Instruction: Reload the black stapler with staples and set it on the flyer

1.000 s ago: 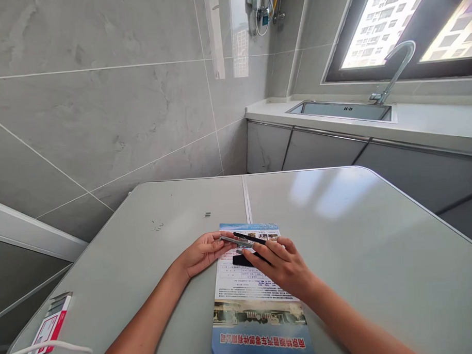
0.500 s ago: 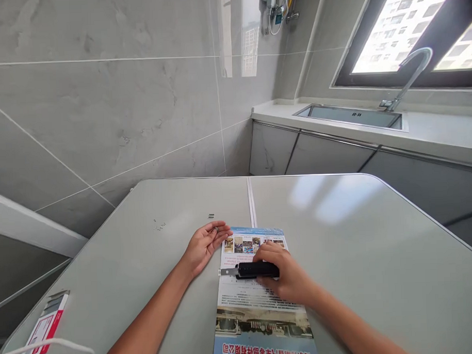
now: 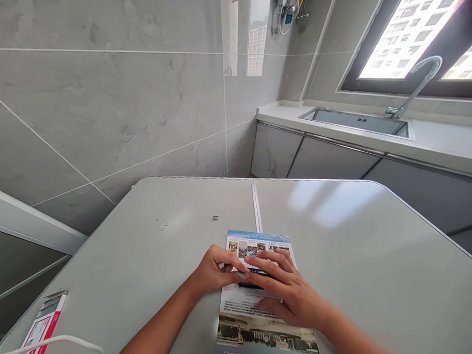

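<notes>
A black stapler [image 3: 254, 286] lies crosswise on a printed brochure [image 3: 246, 301], mostly covered by my fingers. My left hand [image 3: 219, 270] comes in from the left, thumb and index finger pinched at the stapler's front end. A small grey metal piece shows at those fingertips; whether it is part of the stapler or a loose strip I cannot tell. My right hand [image 3: 284, 289] lies over the stapler's body from the right, its fingertips meeting those of the left hand.
Two short staple strips [image 3: 215, 218] lie beyond the brochure, with several loose staples [image 3: 162, 226] farther left. A red and white box [image 3: 40, 333] with staple strips showing sits at the table's left edge, crossed by a white cable [image 3: 67, 338]. A sink [image 3: 358, 122] is behind.
My left hand has moved right and down from the brochure's edge to pinch the stapler's front end. My right hand's fingers have spread forward over the stapler. The view has shifted slightly.
</notes>
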The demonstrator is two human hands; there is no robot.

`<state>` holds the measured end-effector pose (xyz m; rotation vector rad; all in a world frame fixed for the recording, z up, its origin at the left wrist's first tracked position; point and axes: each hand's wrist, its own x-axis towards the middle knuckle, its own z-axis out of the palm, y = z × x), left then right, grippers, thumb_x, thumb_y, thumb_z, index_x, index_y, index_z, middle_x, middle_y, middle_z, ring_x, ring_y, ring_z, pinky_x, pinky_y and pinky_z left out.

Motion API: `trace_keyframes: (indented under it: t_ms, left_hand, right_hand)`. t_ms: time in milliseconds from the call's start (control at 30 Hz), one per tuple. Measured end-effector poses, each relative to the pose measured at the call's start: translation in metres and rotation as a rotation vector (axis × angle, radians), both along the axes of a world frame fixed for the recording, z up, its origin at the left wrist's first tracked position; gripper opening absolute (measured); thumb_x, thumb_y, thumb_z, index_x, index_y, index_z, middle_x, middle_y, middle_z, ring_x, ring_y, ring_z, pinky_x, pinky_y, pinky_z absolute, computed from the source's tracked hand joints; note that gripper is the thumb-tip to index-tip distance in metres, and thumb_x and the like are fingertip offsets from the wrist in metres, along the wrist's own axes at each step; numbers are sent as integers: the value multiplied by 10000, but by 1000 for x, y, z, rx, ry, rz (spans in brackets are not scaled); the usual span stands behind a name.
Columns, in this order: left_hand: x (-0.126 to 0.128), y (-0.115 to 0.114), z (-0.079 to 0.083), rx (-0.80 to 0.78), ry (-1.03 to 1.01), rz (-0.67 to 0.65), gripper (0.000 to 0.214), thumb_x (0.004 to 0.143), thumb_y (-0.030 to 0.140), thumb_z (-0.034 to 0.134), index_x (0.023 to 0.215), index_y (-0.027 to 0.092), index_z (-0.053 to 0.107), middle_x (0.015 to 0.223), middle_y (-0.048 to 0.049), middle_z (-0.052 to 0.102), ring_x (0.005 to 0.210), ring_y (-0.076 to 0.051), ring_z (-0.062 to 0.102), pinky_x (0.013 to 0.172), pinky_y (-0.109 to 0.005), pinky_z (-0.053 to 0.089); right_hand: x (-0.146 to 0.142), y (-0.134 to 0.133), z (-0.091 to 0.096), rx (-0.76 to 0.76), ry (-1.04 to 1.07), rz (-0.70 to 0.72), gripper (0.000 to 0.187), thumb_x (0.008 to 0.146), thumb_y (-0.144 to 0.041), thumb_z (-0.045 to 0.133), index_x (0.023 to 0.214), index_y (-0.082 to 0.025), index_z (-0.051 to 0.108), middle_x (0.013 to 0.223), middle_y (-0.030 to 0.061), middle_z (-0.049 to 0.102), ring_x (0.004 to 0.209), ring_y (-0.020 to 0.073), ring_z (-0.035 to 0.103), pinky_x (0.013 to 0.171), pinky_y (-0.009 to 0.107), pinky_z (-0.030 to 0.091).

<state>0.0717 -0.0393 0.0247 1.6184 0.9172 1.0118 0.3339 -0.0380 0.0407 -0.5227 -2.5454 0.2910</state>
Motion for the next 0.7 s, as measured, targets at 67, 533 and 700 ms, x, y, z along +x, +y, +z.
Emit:
trace_keyframes:
  t_ms: [67, 533, 700]
  left_hand:
    - [1, -2, 2, 1, -13, -23, 250, 757, 364, 858, 794, 119, 823, 595, -53, 678, 481, -72, 444, 452, -204, 299]
    - [3, -4, 3, -10, -46, -33, 112, 697, 199, 839, 733, 120, 768, 615, -13, 593, 507, -62, 396, 483, -202, 269]
    - [3, -5, 6, 6, -53, -81, 105, 705, 193, 839, 747, 122, 773, 574, 12, 552, 476, -49, 365, 466, -194, 244]
  right_hand:
    - [-2, -4, 2, 40, 21, 12, 444, 1021, -363, 602, 1443, -254, 520, 1499, 68, 569, 1352, 296, 435, 1113, 467, 325]
    - [-9, -9, 9, -2, 132, 75, 287, 1019, -185, 555, 1296, -210, 626, 1326, 84, 697, 1201, 256, 565, 1028, 457, 434]
    - [-8, -9, 7, -133, 205, 116, 290, 1020, -202, 536, 1294, -227, 628, 1297, 87, 702, 1193, 250, 571, 1000, 441, 487]
